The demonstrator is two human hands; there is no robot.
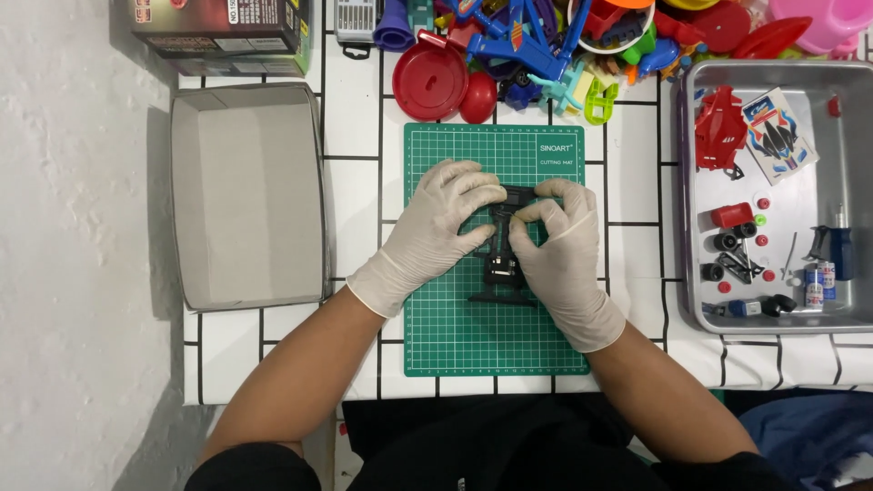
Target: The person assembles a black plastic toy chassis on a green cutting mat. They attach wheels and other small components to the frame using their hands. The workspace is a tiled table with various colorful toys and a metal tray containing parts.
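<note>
Landmark: green cutting mat point(455, 336), centre of the tiled bench point(355, 118).
- Left of mat: empty grey cardboard box lid point(245, 195).
- On mat: black toy chassis point(502, 255), upright along the mat's length.
- Left hand point(436, 227), gloved: fingers curled closed on the chassis's left side.
- Right hand point(559, 245), gloved: fingers pinched at its upper end; what they pinch is hidden.
- Right of mat: metal tray point(846, 91) holding small wheels and parts.
Risk, judged: a tiny piece could slip from gloved fingertips and roll off the mat.
</note>
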